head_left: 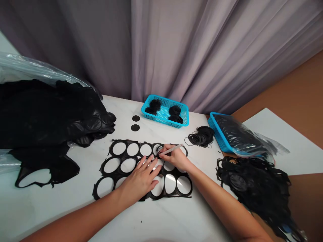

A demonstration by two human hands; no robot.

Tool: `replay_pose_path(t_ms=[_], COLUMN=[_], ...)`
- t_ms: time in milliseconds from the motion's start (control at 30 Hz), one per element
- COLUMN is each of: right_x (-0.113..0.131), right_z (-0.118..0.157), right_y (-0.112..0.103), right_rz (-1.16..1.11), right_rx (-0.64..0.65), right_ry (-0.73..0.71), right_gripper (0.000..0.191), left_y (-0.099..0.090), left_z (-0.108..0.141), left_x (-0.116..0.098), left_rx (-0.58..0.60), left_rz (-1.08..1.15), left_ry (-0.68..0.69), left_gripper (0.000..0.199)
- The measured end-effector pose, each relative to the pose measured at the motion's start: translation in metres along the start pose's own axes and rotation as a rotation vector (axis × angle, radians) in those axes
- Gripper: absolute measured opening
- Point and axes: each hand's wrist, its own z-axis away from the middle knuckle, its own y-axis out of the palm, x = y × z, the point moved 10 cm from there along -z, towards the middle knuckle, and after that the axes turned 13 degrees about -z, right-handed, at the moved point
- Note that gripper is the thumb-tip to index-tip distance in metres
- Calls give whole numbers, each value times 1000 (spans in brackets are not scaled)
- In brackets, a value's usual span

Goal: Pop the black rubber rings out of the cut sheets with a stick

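A black sheet with rows of large round holes (pixel 147 173) lies flat on the white table. My left hand (pixel 140 178) rests on its middle, palm down with fingers spread, holding nothing. My right hand (pixel 176 157) is closed around a slim, pale, pen-like tool (pixel 174 149) over the sheet's upper right part. Several thin black rings (pixel 158 149) gather by the tool's lower end, just beyond my left fingertips. Whether the tool's tip touches them is too small to tell. My hands cover some of the holes.
A blue basket (pixel 165 123) with black ring bundles stands behind the sheet, beside two black discs (pixel 135 127). Loose black rings (pixel 201 137) lie right, near another blue basket (pixel 220 136) holding a filled bag. Black material piles up left (pixel 50 114) and right (pixel 262 191).
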Motion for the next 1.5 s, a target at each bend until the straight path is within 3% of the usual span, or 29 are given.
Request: replay_pose_path(t_ms=[200,267,333,400,467,533,600,700,767,867,1000,1233,1400,1500], right_x=[25,29,31,34,38,42,45,42,38,44,59,45,49,54], right_z=[17,14,-1,-13,-19,-17,-11,-2,3,12,25,33,37,39], right_y=[31,30,-3,-60,-102,-128,-136,-118,-91,-42,-3,14,27,29], right_rz=[551,727,820,839,837,761,577,143,-178,-549,-814,-909,-822,-790], right_rx=[132,144,-32,-354,-544,-651,-676,-545,-393,-148,18,51,76,57], right_ry=[-296,-350,-313,-208,-164,-171,-198,-161,-64,79,170,214,160,133], right_gripper=[12,10,9,11,14,13,12,23,29,33,40,40,36,36], left_y=[-1,-1,0,0,1,2,0,-12,-25,-37,-36,-47,-33,-29], left_z=[-2,-2,-2,-1,1,3,4,-3,-14,-31,-51,-40,-26,-24], left_x=[1,2,3,3,3,4,7,20,40,68,63,55,62,59], left_rx=[25,29,23,11,-3,-7,6,34,29,9,114,147,166,187], left_rz=[40,49,52,58,76,103,143,301,473,785,1358,1734,1598,1607], left_ry=[0,-2,-1,8,16,18,17,-41,-171,-386,-426,-475,-623,-616], left_gripper=[40,40,40,40,41,41,40,35,37,59,74,58,48,54])
